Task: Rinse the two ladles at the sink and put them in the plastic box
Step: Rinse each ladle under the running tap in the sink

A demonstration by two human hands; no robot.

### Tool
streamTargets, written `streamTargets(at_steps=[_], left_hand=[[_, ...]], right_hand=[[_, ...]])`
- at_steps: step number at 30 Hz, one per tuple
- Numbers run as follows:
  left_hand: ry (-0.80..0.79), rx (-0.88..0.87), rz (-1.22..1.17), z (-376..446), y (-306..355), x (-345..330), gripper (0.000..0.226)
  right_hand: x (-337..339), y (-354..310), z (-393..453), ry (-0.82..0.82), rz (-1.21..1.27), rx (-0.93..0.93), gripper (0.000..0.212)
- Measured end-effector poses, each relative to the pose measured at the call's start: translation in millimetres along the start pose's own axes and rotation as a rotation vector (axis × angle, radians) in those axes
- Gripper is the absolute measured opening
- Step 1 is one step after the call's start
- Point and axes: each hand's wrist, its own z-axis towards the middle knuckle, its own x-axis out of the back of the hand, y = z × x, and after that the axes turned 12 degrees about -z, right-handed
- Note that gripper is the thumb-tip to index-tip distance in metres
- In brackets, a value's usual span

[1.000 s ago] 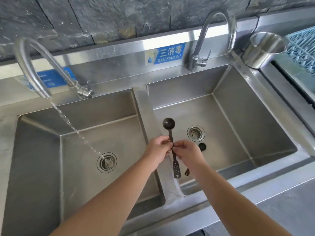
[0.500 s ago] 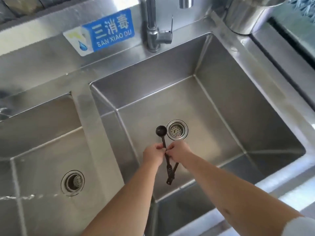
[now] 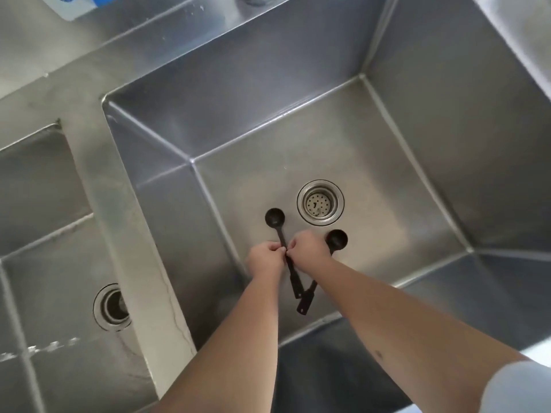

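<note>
Water runs only into the left basin (image 3: pixel 44 293), so the two ladles risk going unrinsed: the left hand (image 3: pixel 265 259) pinches one ladle (image 3: pixel 281 242), the right hand (image 3: pixel 308 248) closes round the other ladle (image 3: pixel 336 239), over the dry right basin (image 3: pixel 417 180).

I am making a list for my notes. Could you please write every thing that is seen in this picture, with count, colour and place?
Ladles: two, black, over the right basin, handles crossing low; second bowl beside the right hand.
Right basin: one, steel, centre and right.
Left basin: one, steel, left edge.
Drain strainers: two, steel, one per basin; other.
Water stream: one, clear, lower left basin.
Blue sign: one, top left, cut off.
Left hand: one, pinching a ladle handle.
Right hand: one, pinching the handles.
</note>
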Motion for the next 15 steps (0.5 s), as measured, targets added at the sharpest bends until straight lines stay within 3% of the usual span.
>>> streamTargets(at_steps=[6, 11, 15], left_hand=[[0.056, -0.107, 0.204, -1.7, -1.5, -0.5, 0.014], [0.072, -0.125, 0.215, -17.5, 9.7, 6.5, 0.027], [-0.013, -0.325, 0.431, -58.6, 32.2, 22.8, 0.031]], right_hand=[[-10.9, -1.3, 7.2, 0.049, -0.015, -0.018, 0.018], [-4.5, 0.2, -11.6, 0.076, -0.005, 0.024, 0.021], [16.1, -3.3, -55.2, 0.12, 0.018, 0.069, 0.027]])
